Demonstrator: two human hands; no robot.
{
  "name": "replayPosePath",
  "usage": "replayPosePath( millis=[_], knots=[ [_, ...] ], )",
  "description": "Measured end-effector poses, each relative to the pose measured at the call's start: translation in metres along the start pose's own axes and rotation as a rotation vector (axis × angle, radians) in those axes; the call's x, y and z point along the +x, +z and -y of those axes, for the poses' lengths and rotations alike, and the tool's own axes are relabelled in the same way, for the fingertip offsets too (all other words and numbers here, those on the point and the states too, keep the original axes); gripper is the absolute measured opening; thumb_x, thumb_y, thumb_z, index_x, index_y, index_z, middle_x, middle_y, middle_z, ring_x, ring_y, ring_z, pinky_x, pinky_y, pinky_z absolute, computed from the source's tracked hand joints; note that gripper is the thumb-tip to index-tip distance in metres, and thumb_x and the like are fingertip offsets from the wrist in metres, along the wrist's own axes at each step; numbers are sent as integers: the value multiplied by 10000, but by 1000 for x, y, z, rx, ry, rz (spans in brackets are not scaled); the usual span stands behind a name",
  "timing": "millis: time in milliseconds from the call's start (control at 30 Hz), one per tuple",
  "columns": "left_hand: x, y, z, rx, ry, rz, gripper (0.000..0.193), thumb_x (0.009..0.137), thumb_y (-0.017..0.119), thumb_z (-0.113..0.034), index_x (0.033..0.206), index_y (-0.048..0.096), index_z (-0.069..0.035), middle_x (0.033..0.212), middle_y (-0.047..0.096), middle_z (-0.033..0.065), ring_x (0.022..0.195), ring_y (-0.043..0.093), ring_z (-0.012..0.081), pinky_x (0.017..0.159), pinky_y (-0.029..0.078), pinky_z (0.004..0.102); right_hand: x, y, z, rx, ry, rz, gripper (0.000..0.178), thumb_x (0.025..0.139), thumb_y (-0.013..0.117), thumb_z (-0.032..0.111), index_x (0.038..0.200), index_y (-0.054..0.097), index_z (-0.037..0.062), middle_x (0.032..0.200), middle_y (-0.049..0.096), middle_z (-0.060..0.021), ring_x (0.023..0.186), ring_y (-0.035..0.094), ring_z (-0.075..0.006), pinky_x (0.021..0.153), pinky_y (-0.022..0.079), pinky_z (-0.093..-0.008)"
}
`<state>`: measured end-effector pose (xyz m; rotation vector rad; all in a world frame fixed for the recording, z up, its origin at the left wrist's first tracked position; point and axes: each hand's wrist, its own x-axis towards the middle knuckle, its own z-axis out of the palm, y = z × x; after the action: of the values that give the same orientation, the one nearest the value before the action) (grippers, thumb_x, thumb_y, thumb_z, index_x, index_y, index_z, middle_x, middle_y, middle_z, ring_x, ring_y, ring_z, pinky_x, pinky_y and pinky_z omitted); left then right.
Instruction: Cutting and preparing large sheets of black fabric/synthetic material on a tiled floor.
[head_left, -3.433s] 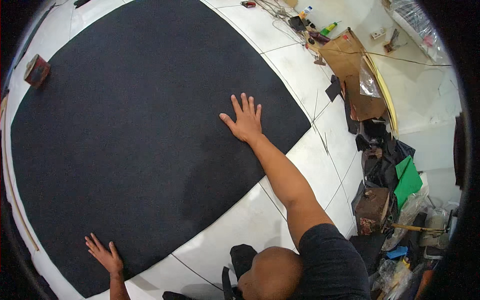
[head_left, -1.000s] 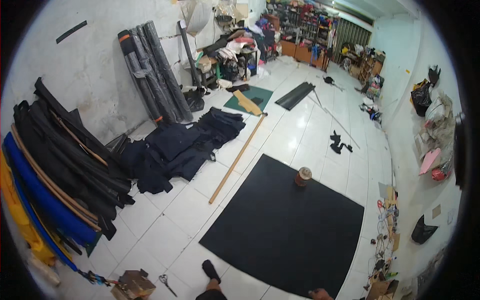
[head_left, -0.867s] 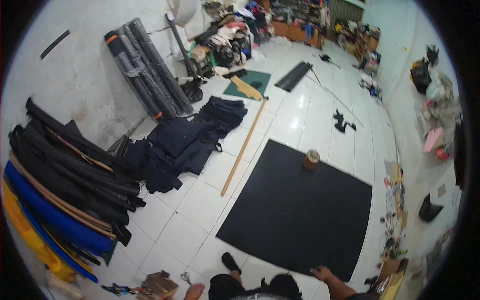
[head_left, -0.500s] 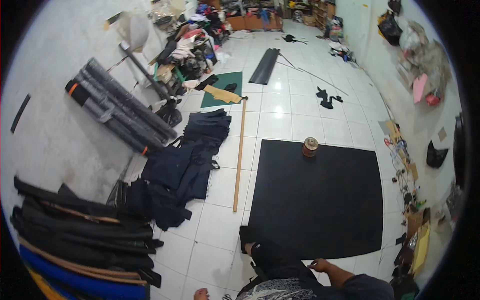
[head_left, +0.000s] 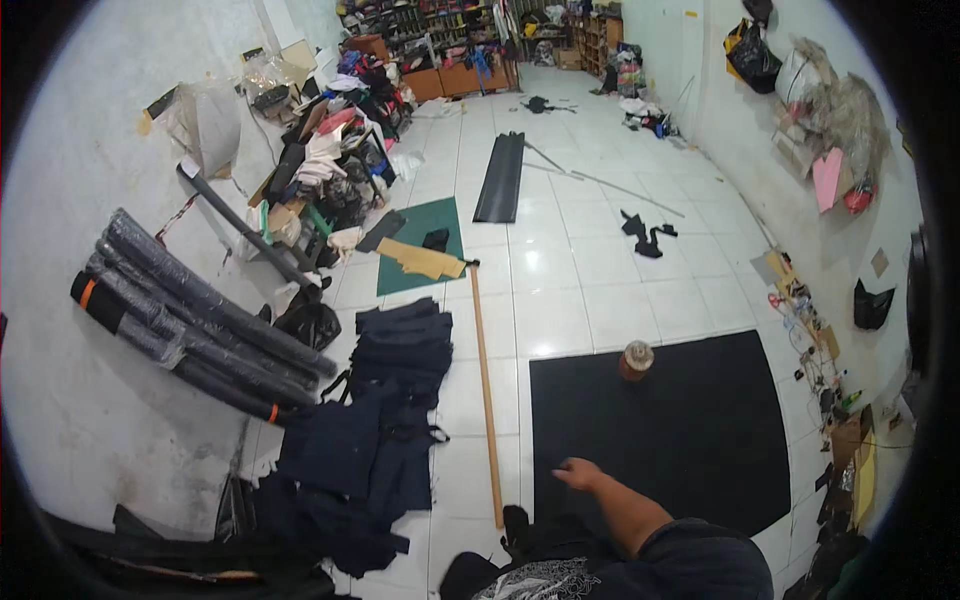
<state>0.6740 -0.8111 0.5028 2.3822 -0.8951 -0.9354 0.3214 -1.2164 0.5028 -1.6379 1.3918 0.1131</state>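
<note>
My right hand (head_left: 578,474) reaches over the left front part of a large black sheet (head_left: 690,440) lying flat on the tiles. Its fingers look curled together; whatever they may hold is too small to make out. My left hand is out of the picture. Near the far edge of the sheet stands a round brown container with a pale top (head_left: 636,362). A long wooden stick (head_left: 484,390) lies to the left of the sheet, its near end close to my dark-clad leg.
Dark navy fabric pieces (head_left: 370,430) are heaped left of the stick. Plastic-wrapped rolls (head_left: 200,310) lean at the left wall. Beyond lie a green mat (head_left: 420,225) with a tan piece (head_left: 410,258) and a black panel (head_left: 500,180). Clutter (head_left: 825,370) lines the right wall.
My right hand has moved forward and left over the black sheet. My left hand has left the view at the bottom. The view has tilted up, so floor things sit lower.
</note>
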Motion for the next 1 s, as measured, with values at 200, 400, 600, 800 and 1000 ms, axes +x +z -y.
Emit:
replayPosePath(
  millis=[200, 400, 600, 800, 1000],
  knots=[
    [212, -45, -99, 193, 233, -46, 272, 927, 540, -300, 1014, 623, -55, 910, 653, 121, 811, 619, 299, 725, 506, 471, 138, -43, 183, -21, -361, 17, 593, 901, 590, 522, 1250, 578, 43, 1125, 683, -162, 1030, 652, -337, 903, 511, -410],
    [428, -129, -180, 490, 411, -35, 237, 918, 545, -278, 938, 637, -60, 879, 663, 116, 802, 630, 312, 723, 500, 495, 228, -102, 177, 97, -159, -86, 613, 871, 618, 542, 1221, 603, 39, 1137, 673, -176, 1060, 638, -344, 934, 490, -416],
    [593, -210, -226, 843, 530, 106, 220, 908, 550, -255, 863, 651, -65, 847, 672, 112, 792, 641, 325, 721, 493, 518, 186, -154, 40, 127, 746, -316, 558, 835, 658, 497, 1106, 689, 10, 1195, 646, -203, 1148, 604, -339, 972, 478, -415],
    [816, -237, -427, -508, -8, 75, 147, 930, 592, -224, 901, 604, -80, 751, 545, -3, 569, 495, 78, 461, 381, 229, 172, -156, 4, 381, 890, -405, 439, 851, 667, 395, 1029, 709, -3, 1130, 669, -212, 1057, 649, -354, 917, 506, -409],
    [890, -121, -551, -373, -85, 272, 136, 929, 593, -230, 925, 620, -98, 733, 527, -25, 571, 502, 91, 485, 405, 243, 301, -170, 7, 275, 902, -81, 426, 853, 680, 404, 994, 713, 3, 965, 704, -196, 902, 690, -315, 837, 530, -414]
  ],
)
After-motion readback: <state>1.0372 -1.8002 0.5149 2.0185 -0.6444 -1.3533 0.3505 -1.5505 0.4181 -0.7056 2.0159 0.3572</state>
